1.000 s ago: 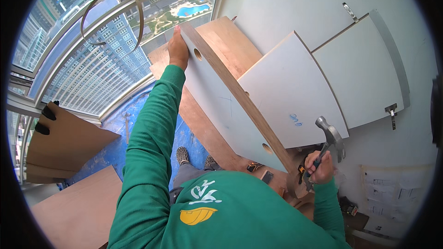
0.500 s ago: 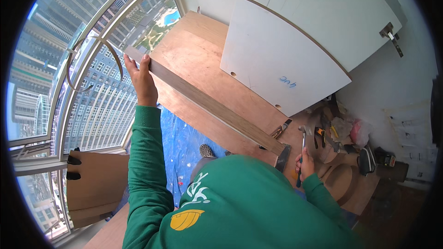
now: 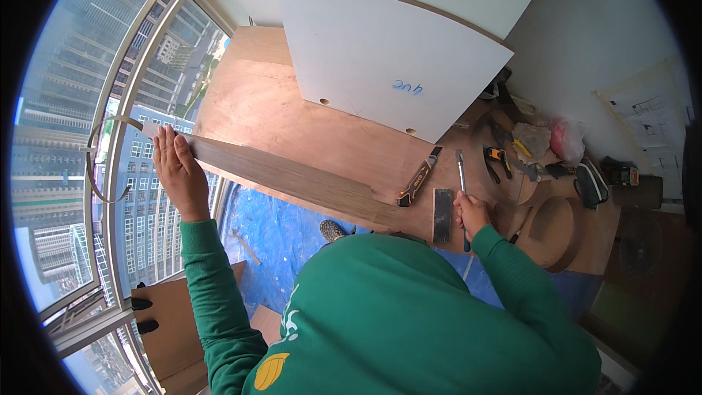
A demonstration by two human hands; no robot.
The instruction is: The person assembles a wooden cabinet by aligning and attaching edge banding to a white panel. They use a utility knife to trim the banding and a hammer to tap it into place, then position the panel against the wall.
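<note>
A long wood-grain board runs slantwise across the plywood sheet, its broad face showing. Stretched fingers of my left hand lie flat over its far-left end. A thin curled strip loops beyond that end, before the window. My right hand is closed around the dark handle of a hammer, whose metal shaft points away from me. Left of that hand lies a dark flat block with a wooden edge. A utility knife rests near the board's right end.
Beneath everything is a plywood sheet, with blue plastic sheeting nearer me. A white curved panel leans at the back. Orange-black pliers, a coiled band and a dark pouch lie right. Cardboard stands lower left.
The board has turned from its narrow edge to its broad face, and its right end has come off the dark block. My left fingers have flattened over it. The view has shifted.
</note>
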